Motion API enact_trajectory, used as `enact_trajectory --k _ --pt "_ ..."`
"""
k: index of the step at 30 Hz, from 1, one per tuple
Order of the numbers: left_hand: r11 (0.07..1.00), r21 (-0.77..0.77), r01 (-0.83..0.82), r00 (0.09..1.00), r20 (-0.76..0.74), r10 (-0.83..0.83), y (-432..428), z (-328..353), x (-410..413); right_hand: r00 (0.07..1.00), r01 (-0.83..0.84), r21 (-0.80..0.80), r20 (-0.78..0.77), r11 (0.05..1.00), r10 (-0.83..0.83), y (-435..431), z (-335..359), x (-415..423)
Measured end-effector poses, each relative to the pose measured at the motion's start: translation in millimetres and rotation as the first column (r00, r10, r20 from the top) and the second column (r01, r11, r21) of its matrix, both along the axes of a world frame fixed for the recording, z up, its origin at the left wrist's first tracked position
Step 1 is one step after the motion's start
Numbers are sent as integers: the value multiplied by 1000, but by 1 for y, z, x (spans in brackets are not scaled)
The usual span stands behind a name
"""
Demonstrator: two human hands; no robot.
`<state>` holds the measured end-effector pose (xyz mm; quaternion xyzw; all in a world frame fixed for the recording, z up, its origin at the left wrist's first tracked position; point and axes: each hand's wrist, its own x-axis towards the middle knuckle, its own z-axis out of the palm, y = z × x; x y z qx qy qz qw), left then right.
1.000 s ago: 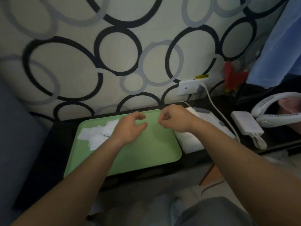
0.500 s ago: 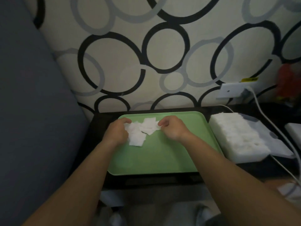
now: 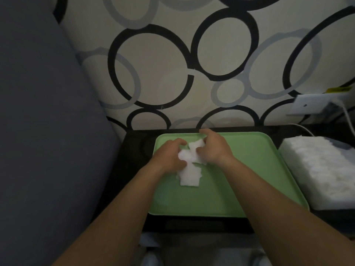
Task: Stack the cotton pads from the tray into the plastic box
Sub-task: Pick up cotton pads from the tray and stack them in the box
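Change: both hands have drawn closer together since the earlier frame. The pads that lay spread between them are now bunched into one overlapping heap.
Left hand [image 3: 169,157]: palm down on the left side of the heap. Its fingers are curled narrow and grip the edge of the pads, with the thumb across the top.
Right hand [image 3: 213,149]: on the right side of the heap, fingers curled narrow and pinching the upper pads. Its index finger reaches up near the tray's far rim.
White square cotton pads [image 3: 190,171]: a loose heap in the far left part of the tray, between the two hands. The lowest pad juts out toward the person and lies flat on the tray.
Light green rectangular plastic tray [image 3: 221,196]: flat on the tabletop, long side toward the person.
Clear plastic box [image 3: 326,198]: on the tabletop just beside the tray's right edge, packed with rows of white pads.
Black tabletop [image 3: 134,150]: carries the tray and the box and butts against the wall.
Ring-patterned wallpaper [image 3: 192,54]: black and grey circles on a pale ground, behind the tabletop.
White wall socket [image 3: 307,106]: on the wall at the right, with a white cable [image 3: 348,121] running down from it.
Blue-grey cushion [image 3: 48,131]: fills the left side of the view, beside the tabletop.
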<state>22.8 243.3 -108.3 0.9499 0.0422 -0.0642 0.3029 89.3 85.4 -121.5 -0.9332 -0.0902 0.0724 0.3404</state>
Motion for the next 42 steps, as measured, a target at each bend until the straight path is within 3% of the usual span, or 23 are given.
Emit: enact_trajectory --k 4,9,14,20,24,27,35,42 --pt "997 -80 -16 1000 7 17 -5 4 -8 998 7 191 -67 982 6 -9 8 -3" --pt "974 -177 -141 990 -23 139 -4 7 -16 989 68 523 -147 850 11 -30 24 -16" --pt "951 -240 -195 981 -27 194 1 6 -21 965 130 628 -257 767 47 -53 30 -31" --pt "898 -396 -190 972 52 229 -1 16 -24 928 149 647 -353 748 120 -71 43 -42" --pt "783 -591 -195 960 48 275 -9 29 -29 907 20 727 -302 687 294 -71 48 -48" --pt "696 -696 -174 965 18 260 -22 36 -34 899 -3 757 -283 653 333 -66 53 -51" --pt "607 -779 -158 980 -50 190 -39 44 -39 928 5 701 -269 713 259 -62 55 -53" --pt "607 -782 -144 987 -69 145 -44 43 -40 930 15 674 -280 739 237 -61 52 -51"
